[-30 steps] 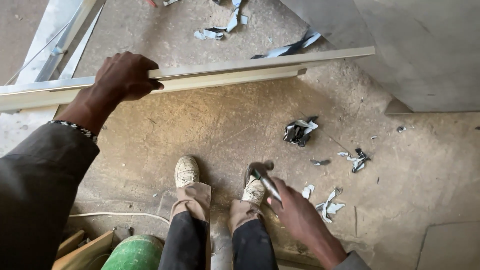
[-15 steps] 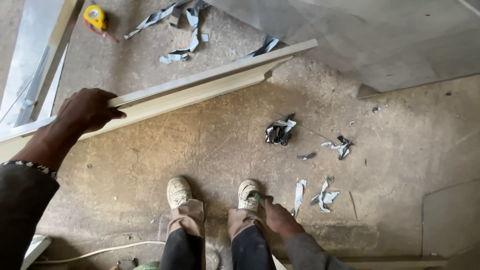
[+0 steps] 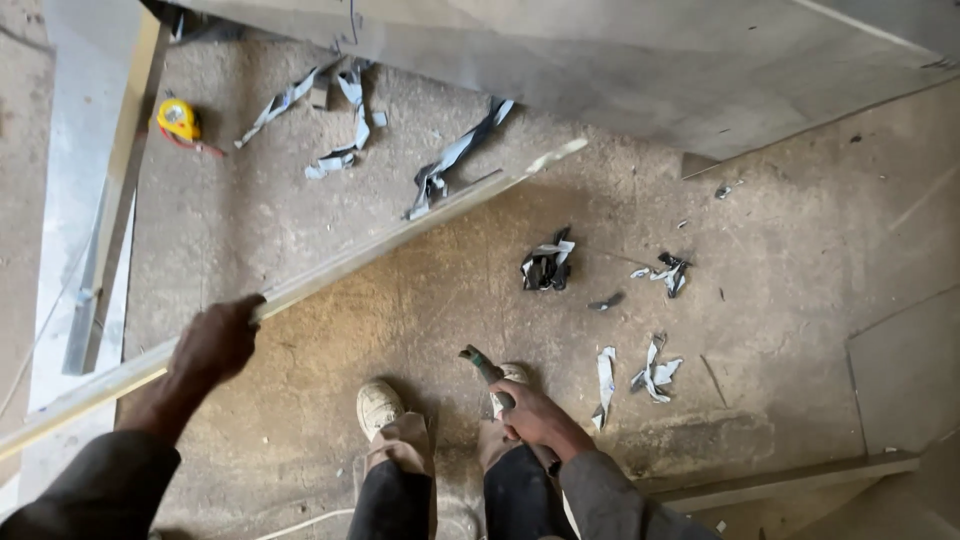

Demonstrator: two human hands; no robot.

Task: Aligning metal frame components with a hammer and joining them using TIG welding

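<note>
My left hand point(image 3: 215, 342) grips a long pale metal strip point(image 3: 400, 234) that slants up across the concrete floor from the lower left to the upper right. My right hand point(image 3: 535, 415) hangs low beside my right leg and holds a dark hand tool point(image 3: 484, 366) whose head points up and to the left. My two pale shoes point(image 3: 380, 404) stand on the floor just under the tool.
Torn scraps of grey sheet point(image 3: 548, 264) lie scattered on the floor to the right and at the back. A yellow tape measure point(image 3: 178, 119) lies at the upper left beside long metal profiles point(image 3: 112, 190). A large grey sheet point(image 3: 640, 60) fills the top.
The view has swung so the tape measure and rear scraps show more. The strip now slants more steeply, my left hand still on it. My right hand has lifted the tool slightly.
</note>
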